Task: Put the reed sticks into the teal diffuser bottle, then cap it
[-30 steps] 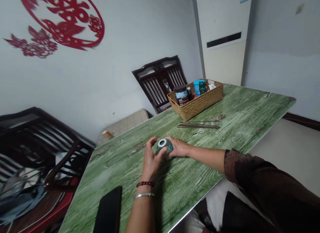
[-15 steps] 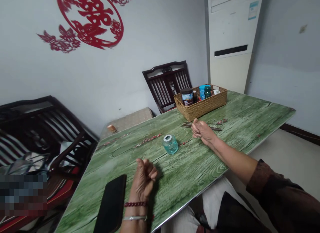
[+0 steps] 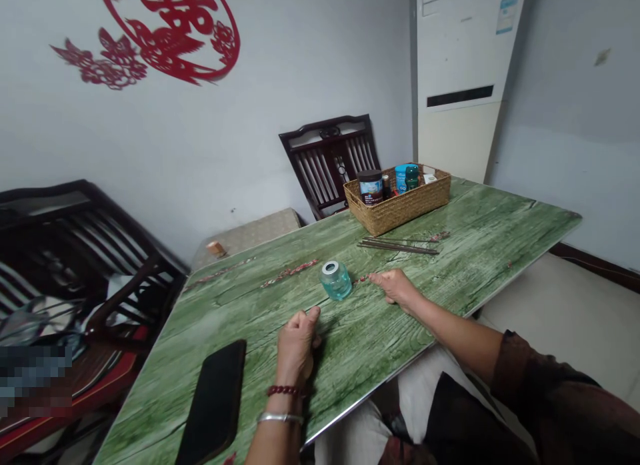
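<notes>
From my end of the feed, the thing to watch is a squat glass bottle (image 3: 336,280), tinted pale aqua and clear enough that the table's green shows through its thick walls. It stands upright on the tabletop, roughly between the two hands, with a white-and-silver collar around a dark round mouth. I can't make out any liquid inside at this resolution.

Neither hand is touching it. The right hand (image 3: 395,288) lies on the table just beside the bottle, empty and released, with its fingers (image 3: 380,277) relaxed and stretched out toward the bottle. The left hand (image 3: 297,345) rests nearer the table's front edge in a loose, empty curl, its fingers folded in and gripping nothing. A beaded red bracelet (image 3: 283,390) and a silver bangle (image 3: 279,418) sit on that wrist.

A black smartphone (image 3: 213,402) lies flat to the left of the left hand. Beyond the bottle, a few thin dark sticks (image 3: 397,248) lie side by side on the green wood-grain tabletop (image 3: 500,252). Past them, at the far edge, sits a woven wicker basket (image 3: 397,208) holding a dark-lidded jar (image 3: 371,186) and a teal-capped bottle (image 3: 411,176), among other containers.
</notes>
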A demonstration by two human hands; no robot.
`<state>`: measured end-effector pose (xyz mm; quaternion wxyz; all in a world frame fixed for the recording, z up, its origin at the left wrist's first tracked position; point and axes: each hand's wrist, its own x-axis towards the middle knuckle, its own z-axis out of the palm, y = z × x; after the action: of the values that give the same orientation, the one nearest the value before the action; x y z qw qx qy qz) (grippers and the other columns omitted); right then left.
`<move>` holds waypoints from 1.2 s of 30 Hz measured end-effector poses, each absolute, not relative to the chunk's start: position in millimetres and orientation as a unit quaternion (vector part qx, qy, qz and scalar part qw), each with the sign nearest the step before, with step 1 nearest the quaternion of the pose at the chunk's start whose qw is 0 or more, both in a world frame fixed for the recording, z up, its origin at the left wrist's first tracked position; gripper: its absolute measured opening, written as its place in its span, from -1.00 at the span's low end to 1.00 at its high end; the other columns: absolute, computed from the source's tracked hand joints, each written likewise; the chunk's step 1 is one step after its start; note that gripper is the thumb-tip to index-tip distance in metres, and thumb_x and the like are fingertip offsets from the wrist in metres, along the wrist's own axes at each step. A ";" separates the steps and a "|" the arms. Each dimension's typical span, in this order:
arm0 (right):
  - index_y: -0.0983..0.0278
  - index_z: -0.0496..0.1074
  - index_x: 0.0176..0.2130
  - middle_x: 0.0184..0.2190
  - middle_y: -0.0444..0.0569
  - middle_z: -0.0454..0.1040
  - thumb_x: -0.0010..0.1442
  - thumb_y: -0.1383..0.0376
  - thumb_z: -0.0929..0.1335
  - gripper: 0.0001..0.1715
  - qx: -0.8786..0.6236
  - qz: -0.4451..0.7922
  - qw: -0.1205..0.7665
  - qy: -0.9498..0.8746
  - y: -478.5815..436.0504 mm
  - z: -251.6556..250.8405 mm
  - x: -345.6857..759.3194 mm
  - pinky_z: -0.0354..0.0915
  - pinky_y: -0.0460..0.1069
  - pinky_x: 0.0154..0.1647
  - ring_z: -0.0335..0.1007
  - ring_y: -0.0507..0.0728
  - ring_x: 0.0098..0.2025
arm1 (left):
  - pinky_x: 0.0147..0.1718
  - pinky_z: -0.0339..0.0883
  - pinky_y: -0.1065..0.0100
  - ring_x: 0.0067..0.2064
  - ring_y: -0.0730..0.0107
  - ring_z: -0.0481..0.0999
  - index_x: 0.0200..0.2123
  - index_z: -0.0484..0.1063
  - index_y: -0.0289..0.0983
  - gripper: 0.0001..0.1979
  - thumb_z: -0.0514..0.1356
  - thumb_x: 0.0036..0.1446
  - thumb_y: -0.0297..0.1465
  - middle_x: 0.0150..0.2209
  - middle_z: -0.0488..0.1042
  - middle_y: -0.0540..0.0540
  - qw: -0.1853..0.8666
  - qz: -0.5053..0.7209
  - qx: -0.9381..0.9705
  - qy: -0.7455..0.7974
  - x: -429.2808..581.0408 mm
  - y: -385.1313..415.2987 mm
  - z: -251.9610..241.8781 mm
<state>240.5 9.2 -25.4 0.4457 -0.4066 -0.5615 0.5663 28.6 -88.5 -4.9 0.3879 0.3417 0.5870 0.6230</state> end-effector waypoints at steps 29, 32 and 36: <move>0.28 0.26 0.14 0.03 0.07 0.45 -0.24 0.25 0.59 -0.01 -0.325 0.422 0.345 -0.773 63.1 -11.5 166.6 0.27 0.10 0.07 0.39 0.23 0.05 | 0.26 0.07 0.07 0.31 0.09 0.25 0.23 0.24 -0.11 -0.32 0.31 0.06 -0.13 0.25 0.30 -0.22 0.332 0.591 0.579 0.453 22.5 -14.4 8.2; 0.27 0.29 0.12 -0.04 0.01 0.48 -0.20 0.23 0.58 -0.08 -0.316 0.391 0.358 -0.787 62.4 -22.9 165.0 0.29 0.06 -0.01 0.42 0.21 -0.02 | 0.28 0.04 0.08 0.29 0.11 0.26 0.27 0.21 -0.13 -0.32 0.29 0.10 -0.17 0.25 0.32 -0.20 0.338 0.564 0.605 0.448 18.0 -13.3 1.9; 0.26 0.29 0.10 -0.10 -0.01 0.49 -0.16 0.15 0.57 -0.13 -0.340 0.365 0.343 -0.796 61.9 -22.9 165.1 0.29 0.05 -0.09 0.43 0.21 -0.08 | 0.29 0.02 0.09 0.26 0.10 0.31 0.23 0.28 -0.17 -0.38 0.27 0.12 -0.19 0.20 0.38 -0.18 0.332 0.560 0.603 0.461 16.0 -9.2 1.3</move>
<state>165.1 61.9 -22.9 0.3428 -0.3402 -0.7961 0.3646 16.0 -9.2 1.3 0.3324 0.6035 0.4606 0.5596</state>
